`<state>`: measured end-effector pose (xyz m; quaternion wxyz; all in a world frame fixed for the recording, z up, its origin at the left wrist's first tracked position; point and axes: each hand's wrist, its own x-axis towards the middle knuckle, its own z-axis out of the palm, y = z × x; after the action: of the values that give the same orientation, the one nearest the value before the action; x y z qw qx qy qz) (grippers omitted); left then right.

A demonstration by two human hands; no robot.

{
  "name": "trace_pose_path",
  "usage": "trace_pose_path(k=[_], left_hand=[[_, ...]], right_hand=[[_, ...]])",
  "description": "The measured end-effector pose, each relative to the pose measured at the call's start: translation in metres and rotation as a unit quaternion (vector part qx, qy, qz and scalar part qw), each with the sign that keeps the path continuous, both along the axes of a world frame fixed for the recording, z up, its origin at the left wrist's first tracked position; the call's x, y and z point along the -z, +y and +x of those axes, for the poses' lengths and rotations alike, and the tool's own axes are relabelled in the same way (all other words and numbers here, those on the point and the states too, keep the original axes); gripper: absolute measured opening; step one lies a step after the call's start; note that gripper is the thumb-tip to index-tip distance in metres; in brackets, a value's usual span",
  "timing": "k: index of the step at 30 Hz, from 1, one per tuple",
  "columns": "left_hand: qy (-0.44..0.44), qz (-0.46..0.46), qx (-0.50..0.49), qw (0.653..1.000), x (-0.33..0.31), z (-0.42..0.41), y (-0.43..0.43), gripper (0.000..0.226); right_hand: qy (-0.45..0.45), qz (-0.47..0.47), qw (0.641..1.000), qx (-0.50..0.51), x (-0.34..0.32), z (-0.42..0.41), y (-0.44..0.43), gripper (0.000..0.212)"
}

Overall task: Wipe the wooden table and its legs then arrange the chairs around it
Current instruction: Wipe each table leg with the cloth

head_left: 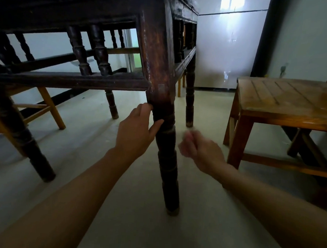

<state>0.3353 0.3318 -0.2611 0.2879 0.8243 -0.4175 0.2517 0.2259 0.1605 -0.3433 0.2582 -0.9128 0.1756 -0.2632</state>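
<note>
Fingers (147,108) of the left hand (134,130) wrap the table leg (166,143); blurred right hand (199,148), curled, hangs beside it.

The dark wooden table (73,13) stands upright on the pale floor, with turned spindles under its top. Its nearest turned leg (166,152) looks worn and streaked. A lighter wooden chair (286,100) stands to its right, apart; another chair (45,105) sits beneath the table's left side.

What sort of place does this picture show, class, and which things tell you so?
Probably a plain dining room in a home: a dark carved wooden table, a lighter slatted wooden chair beside it, a bare pale floor and white walls.
</note>
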Motion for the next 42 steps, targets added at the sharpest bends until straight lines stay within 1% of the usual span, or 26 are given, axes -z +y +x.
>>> trace_pose_path(k=[1, 3, 6, 8, 10, 11, 12, 13, 15, 17, 19, 22, 24, 25, 26, 27, 28, 29, 30, 32, 34, 36, 38, 39, 41, 42], left_hand=[[0.007, -0.009, 0.004, 1.000, 0.000, 0.000, -0.001, 0.038], [0.020, -0.023, 0.008, 0.999, 0.000, -0.002, -0.004, 0.036], [0.022, -0.026, 0.007, 0.999, 0.000, -0.002, -0.005, 0.036], [0.012, -0.021, 0.007, 1.000, -0.001, -0.001, -0.003, 0.036], [0.008, -0.018, 0.006, 1.000, -0.001, 0.000, -0.002, 0.036], [0.008, -0.017, 0.007, 1.000, -0.001, 0.000, -0.002, 0.036], [0.011, -0.017, 0.008, 1.000, -0.001, 0.000, -0.002, 0.036], [0.015, -0.018, 0.010, 1.000, 0.000, 0.000, -0.002, 0.035], [0.026, -0.023, 0.014, 0.999, 0.000, 0.000, -0.003, 0.034], [0.035, -0.022, 0.015, 0.999, 0.002, -0.001, -0.004, 0.031], [0.030, -0.017, 0.015, 0.999, 0.004, -0.001, -0.005, 0.028], [0.027, -0.017, 0.015, 0.999, 0.004, -0.001, -0.005, 0.028], [0.028, -0.015, 0.017, 0.999, 0.003, 0.000, -0.004, 0.028], [0.029, -0.011, 0.017, 0.999, 0.003, 0.000, -0.004, 0.028], [0.030, -0.008, 0.019, 0.999, 0.002, 0.000, -0.003, 0.028], [0.031, -0.005, 0.020, 0.999, 0.002, 0.000, -0.003, 0.028], [0.031, -0.003, 0.022, 0.999, 0.001, 0.000, -0.003, 0.028], [0.032, -0.002, 0.024, 0.999, 0.000, 0.001, -0.003, 0.028], [0.032, -0.002, 0.026, 0.999, 0.000, 0.001, -0.004, 0.028], [0.035, -0.007, 0.024, 0.999, 0.002, 0.003, -0.005, 0.027], [0.046, -0.009, 0.022, 0.999, 0.005, 0.003, -0.007, 0.026], [0.043, -0.009, 0.023, 0.999, 0.006, 0.003, -0.007, 0.026], [0.035, -0.009, 0.024, 0.999, 0.005, 0.002, -0.006, 0.026], [0.032, -0.009, 0.024, 0.999, 0.004, 0.002, -0.005, 0.026], [0.033, -0.010, 0.022, 0.999, 0.002, 0.002, -0.005, 0.027], [0.033, -0.010, 0.022, 0.999, 0.002, 0.001, -0.005, 0.027]], right_hand=[[-0.081, 0.011, 0.997, 0.012, -0.016, 0.008, 0.003, 0.032], [-0.158, 0.047, 0.986, 0.007, -0.034, 0.025, 0.017, 0.047], [-0.147, 0.027, 0.989, 0.008, -0.004, 0.032, 0.050, 0.068], [-0.095, -0.011, 0.995, -0.002, 0.034, 0.016, 0.057, 0.063], [0.012, -0.041, 0.998, -0.037, 0.063, -0.004, 0.047, 0.065], [0.035, -0.051, 0.997, -0.049, 0.068, -0.011, 0.040, 0.062], [0.024, -0.057, 0.997, -0.053, 0.067, -0.014, 0.034, 0.054], [-0.018, -0.062, 0.997, -0.050, 0.059, -0.012, 0.029, 0.043], [-0.137, -0.045, 0.989, -0.014, 0.032, 0.001, 0.023, 0.028], [-0.204, -0.022, 0.978, 0.027, 0.002, 0.020, 0.023, 0.035], [-0.208, 0.014, 0.978, 0.025, -0.019, 0.038, 0.035, 0.047], [-0.201, 0.081, 0.975, 0.041, -0.005, 0.051, 0.053, 0.055], [-0.163, 0.076, 0.982, 0.049, 0.028, 0.039, 0.052, 0.042], [-0.099, 0.053, 0.993, 0.036, 0.046, 0.027, 0.046, 0.031], [0.000, 0.018, 1.000, 0.015, 0.061, 0.014, 0.039, 0.023], [0.096, -0.005, 0.995, -0.004, 0.070, 0.000, 0.031, 0.022], [0.141, -0.004, 0.990, -0.006, 0.070, -0.010, 0.024, 0.023], [0.130, 0.013, 0.991, 0.002, 0.064, -0.014, 0.018, 0.025], [0.081, 0.046, 0.996, 0.017, 0.050, -0.014, 0.015, 0.031], [-0.069, 0.064, 0.995, 0.045, 0.012, 0.000, 0.014, 0.041], [-0.187, 0.055, 0.980, 0.029, -0.022, 0.017, 0.023, 0.029], [-0.232, 0.047, 0.972, 0.001, -0.033, 0.029, 0.040, 0.025], [-0.209, 0.032, 0.977, -0.004, -0.004, 0.029, 0.056, 0.031], [-0.164, 0.032, 0.986, -0.002, 0.020, 0.024, 0.061, 0.038], [-0.010, 0.030, 0.999, 0.000, 0.066, 0.006, 0.062, 0.044], [0.079, 0.020, 0.997, 0.002, 0.082, -0.004, 0.059, 0.041]])
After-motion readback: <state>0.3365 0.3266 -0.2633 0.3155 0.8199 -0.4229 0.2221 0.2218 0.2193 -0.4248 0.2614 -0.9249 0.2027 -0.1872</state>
